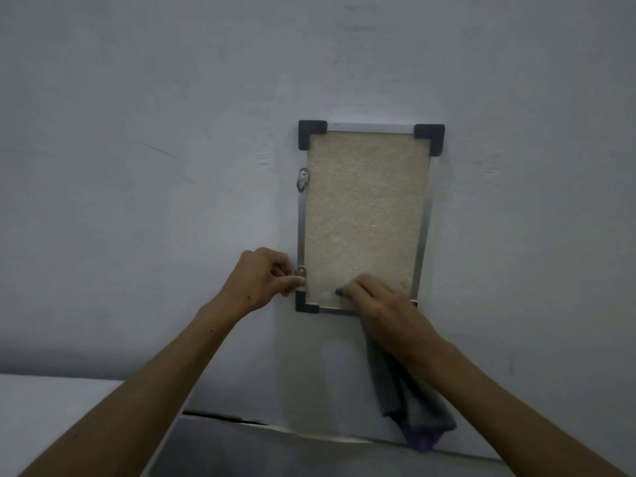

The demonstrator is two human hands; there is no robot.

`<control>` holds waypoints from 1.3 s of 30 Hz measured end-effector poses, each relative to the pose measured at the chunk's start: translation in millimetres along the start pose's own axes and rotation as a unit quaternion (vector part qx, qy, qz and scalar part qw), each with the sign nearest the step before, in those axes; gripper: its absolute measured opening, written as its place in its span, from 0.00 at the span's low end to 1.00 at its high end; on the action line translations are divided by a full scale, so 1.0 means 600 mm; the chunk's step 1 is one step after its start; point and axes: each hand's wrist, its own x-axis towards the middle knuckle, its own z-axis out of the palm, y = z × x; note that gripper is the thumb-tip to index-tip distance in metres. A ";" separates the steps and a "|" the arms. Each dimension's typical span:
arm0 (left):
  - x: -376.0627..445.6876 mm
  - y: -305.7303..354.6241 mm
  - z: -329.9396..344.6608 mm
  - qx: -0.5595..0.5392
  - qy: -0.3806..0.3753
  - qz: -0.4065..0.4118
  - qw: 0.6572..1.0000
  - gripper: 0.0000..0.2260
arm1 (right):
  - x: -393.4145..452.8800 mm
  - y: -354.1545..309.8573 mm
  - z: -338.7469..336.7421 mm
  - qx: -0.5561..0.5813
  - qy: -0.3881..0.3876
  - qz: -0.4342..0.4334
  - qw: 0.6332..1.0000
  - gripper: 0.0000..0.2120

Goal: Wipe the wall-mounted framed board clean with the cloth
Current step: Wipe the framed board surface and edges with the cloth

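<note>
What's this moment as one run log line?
left hand: pinches board frame edge | right hand: presses cloth on board's lower part | cloth tail hangs

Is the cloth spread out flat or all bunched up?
Bunched up. The right hand presses part of the cloth against the board; the rest hangs below in loose folds.

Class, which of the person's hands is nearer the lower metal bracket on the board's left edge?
Left. The left hand touches the lower bracket; the right hand holds the cloth near the board's bottom edge.
</note>
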 end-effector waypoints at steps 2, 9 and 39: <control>0.000 0.000 0.000 -0.003 0.002 0.001 1.000 0.07 | -0.003 -0.002 0.003 -0.001 -0.050 -0.019 0.999 0.14; 0.000 0.000 0.000 0.000 -0.007 -0.005 1.000 0.07 | 0.087 0.021 -0.062 -0.023 0.084 0.008 0.996 0.07; 0.016 0.001 -0.014 -0.024 -0.049 -0.003 0.999 0.07 | 0.039 -0.009 -0.008 -0.020 -0.040 -0.027 0.999 0.10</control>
